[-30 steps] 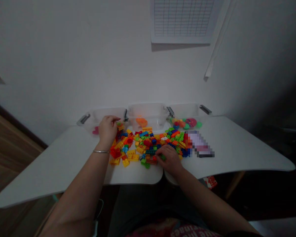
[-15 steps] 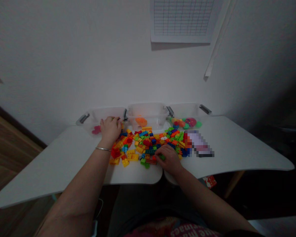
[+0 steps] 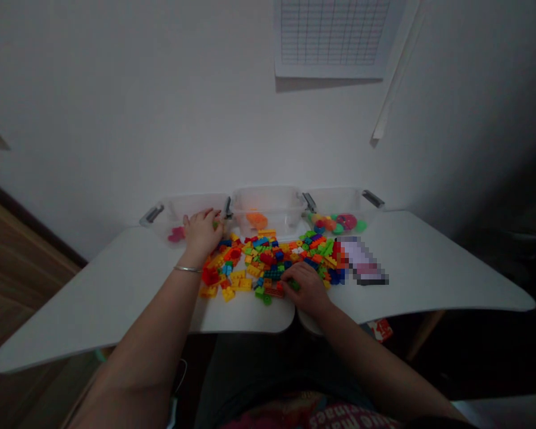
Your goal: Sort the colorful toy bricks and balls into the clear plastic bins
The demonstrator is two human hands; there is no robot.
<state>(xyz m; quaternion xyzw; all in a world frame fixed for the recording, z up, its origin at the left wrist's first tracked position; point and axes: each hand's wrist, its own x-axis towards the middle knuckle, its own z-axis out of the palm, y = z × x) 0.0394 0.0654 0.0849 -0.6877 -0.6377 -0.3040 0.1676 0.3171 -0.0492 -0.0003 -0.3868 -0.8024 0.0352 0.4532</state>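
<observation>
A pile of small coloured plastic bricks (image 3: 268,262) lies on the white table (image 3: 116,292). My left hand (image 3: 200,233), with a thin bracelet at the wrist, is at the pile's far left edge against the left clear bin (image 3: 178,210). Its fingers are curled round a small green brick (image 3: 215,225). My right hand (image 3: 307,288) rests at the near edge of the pile, fingers closed on another green brick (image 3: 295,286) beside a red brick (image 3: 274,292).
Three clear bins stand in a row against the wall: the left holds a pink piece (image 3: 176,236), the middle bin (image 3: 268,205) an orange piece, the right bin (image 3: 339,205) several round coloured pieces. A blurred-out patch (image 3: 361,262) lies right of the pile.
My left hand has shifted slightly right and toward the left bin's rim, with its fingers now pointing at the bin. My right hand has stayed in place.
</observation>
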